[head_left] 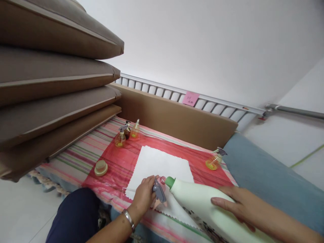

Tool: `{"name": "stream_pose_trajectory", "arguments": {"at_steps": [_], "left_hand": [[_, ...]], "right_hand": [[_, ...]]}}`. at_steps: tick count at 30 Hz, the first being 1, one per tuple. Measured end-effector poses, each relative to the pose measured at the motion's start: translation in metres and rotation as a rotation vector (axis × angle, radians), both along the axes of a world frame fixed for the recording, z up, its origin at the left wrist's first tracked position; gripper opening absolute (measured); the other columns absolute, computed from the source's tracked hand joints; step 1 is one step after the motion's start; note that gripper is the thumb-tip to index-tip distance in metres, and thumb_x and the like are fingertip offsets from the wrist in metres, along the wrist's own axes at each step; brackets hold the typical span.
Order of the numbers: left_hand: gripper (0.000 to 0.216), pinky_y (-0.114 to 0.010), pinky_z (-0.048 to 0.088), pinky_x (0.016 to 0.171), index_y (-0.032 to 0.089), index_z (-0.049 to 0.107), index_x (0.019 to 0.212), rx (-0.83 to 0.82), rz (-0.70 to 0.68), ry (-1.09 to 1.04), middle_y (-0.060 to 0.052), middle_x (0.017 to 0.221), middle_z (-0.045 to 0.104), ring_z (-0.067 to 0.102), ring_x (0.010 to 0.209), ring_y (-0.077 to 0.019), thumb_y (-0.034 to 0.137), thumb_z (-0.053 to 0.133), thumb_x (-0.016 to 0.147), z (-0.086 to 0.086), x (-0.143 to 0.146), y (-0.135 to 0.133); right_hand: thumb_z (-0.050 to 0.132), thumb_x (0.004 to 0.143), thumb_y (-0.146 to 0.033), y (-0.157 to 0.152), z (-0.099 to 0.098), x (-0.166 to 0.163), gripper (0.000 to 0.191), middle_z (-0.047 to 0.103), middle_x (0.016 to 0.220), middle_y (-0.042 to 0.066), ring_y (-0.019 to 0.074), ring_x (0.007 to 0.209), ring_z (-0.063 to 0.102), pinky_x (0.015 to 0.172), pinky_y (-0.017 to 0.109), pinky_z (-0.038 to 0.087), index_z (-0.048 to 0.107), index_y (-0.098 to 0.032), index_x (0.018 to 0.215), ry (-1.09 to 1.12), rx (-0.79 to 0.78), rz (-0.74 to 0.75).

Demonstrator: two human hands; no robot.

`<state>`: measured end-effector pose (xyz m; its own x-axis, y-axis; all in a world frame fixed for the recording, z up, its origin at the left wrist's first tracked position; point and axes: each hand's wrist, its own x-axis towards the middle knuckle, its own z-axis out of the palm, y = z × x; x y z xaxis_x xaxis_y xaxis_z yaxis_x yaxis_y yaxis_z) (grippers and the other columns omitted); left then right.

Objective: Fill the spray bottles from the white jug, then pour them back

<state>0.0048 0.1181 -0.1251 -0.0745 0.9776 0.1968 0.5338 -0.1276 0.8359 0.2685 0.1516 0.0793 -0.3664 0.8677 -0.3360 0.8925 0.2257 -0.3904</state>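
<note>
Sprayer head (pixel 159 191) left of bottle (pixel 198 195), above cloth (pixel 162 162), cushion stack (pixel 58 67) farther left, radiator (pixel 152 89) behind panel (pixel 174 114).

At the near part of the white cloth (pixel 162 162), the left hand (pixel 144 194) and grey spray head (pixel 159 191) cover much of a pinkish vessel (pixel 163 205) — whether the green spout (pixel 170 182) touches it, I cannot tell. Right of the cloth, the pale green bottle (pixel 199 194) hides some fingers of the right hand (pixel 239 199), its base cut off, its dark print unreadable. Left of the cloth, the cushion stack (pixel 60 67) is cut off, and a dark spray bottle (pixel 127 132) is partly hidden. Beyond the cloth — writing on the pink note (pixel 190 98), too small to read.
</note>
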Motion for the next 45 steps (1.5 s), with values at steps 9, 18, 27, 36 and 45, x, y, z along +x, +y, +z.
{"name": "stream_pose_trajectory", "arguments": {"at_steps": [9, 18, 27, 36, 45], "left_hand": [[0.069, -0.032, 0.033, 0.099, 0.02, 0.049, 0.127, -0.009, 0.002, 0.022, -0.006, 0.128, 0.054, 0.043, 0.117, -0.0218, 0.003, 0.045, 0.061, -0.001, 0.001, 0.001], [0.068, -0.031, 0.034, 0.098, 0.021, 0.048, 0.128, -0.004, -0.002, 0.036, -0.005, 0.128, 0.054, 0.044, 0.115, -0.021, 0.003, 0.045, 0.062, 0.002, 0.001, -0.001], [0.067, -0.031, 0.033, 0.099, 0.02, 0.046, 0.13, -0.007, 0.0, 0.07, -0.006, 0.129, 0.052, 0.043, 0.116, -0.0209, 0.004, 0.045, 0.065, -0.002, 0.002, 0.001], [0.067, -0.029, 0.033, 0.099, 0.02, 0.046, 0.13, -0.03, -0.005, 0.101, -0.005, 0.13, 0.052, 0.042, 0.116, -0.0197, 0.004, 0.045, 0.065, 0.0, 0.002, 0.001], [0.066, -0.029, 0.034, 0.099, 0.019, 0.046, 0.129, -0.031, -0.006, 0.11, -0.006, 0.128, 0.053, 0.044, 0.116, -0.0198, 0.005, 0.045, 0.065, 0.003, 0.002, -0.001]], "right_hand": [[0.054, 0.075, -0.051, 0.003, 0.004, -0.005, 0.038, 0.055, 0.056, 0.001, 0.0133, 0.041, 0.051, 0.031, 0.019, 0.032, 0.063, -0.015, 0.073, 0.009, -0.025, -0.02], [0.052, 0.076, -0.051, 0.004, 0.012, -0.012, 0.038, 0.054, 0.054, 0.001, 0.0139, 0.043, 0.051, 0.029, 0.018, 0.032, 0.063, -0.016, 0.071, -0.016, -0.02, -0.001], [0.05, 0.078, -0.052, 0.007, 0.013, -0.009, 0.039, 0.056, 0.056, 0.002, 0.0133, 0.041, 0.051, 0.031, 0.019, 0.033, 0.061, -0.015, 0.075, -0.087, -0.014, 0.019], [0.042, 0.082, -0.05, 0.01, 0.017, -0.014, 0.041, 0.055, 0.059, 0.003, 0.0121, 0.042, 0.051, 0.031, 0.018, 0.034, 0.058, -0.012, 0.082, -0.183, -0.055, 0.09], [0.043, 0.081, -0.05, 0.011, 0.018, -0.016, 0.04, 0.054, 0.058, 0.003, 0.0127, 0.042, 0.052, 0.032, 0.019, 0.035, 0.057, -0.013, 0.081, -0.203, -0.059, 0.091]]}}
